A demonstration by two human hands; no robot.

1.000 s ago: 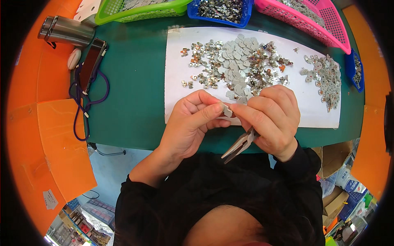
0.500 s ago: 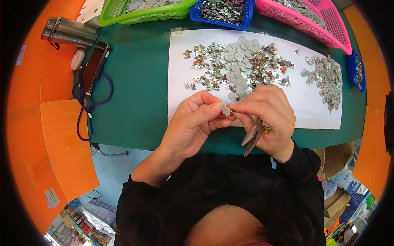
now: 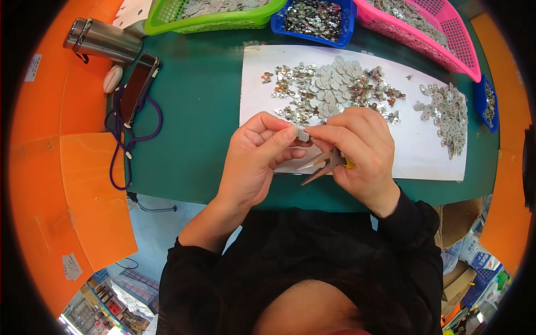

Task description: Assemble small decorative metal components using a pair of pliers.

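Note:
Between the thumb and fingers of my left hand [image 3: 254,153] is a small grey flat piece [image 3: 303,135]. My right hand [image 3: 363,151] touches the piece's right side with its thumb and index fingertips. Tucked in that same hand is a pair of pliers [image 3: 325,164], jaws apart and pointing down-left; a bit of yellow handle shows. Just beyond my hands, a heap of grey flat pieces [image 3: 335,81] lies on a white board [image 3: 257,103], with small shiny metal clips [image 3: 290,89] on both sides. Whatever sits under my right fingertips is hidden.
At the board's right lies a pile of metal parts [image 3: 449,117]. Along the back stand a green basket [image 3: 223,23], a blue tray [image 3: 340,39] and a pink basket [image 3: 446,61], all holding parts. A steel flask [image 3: 109,42] and a phone [image 3: 139,86] with a purple cord lie left.
The pliers have swung in my right hand, their jaws now pointing more to the left and wider apart. Both hands stay at the grey piece. The whole view has shifted slightly.

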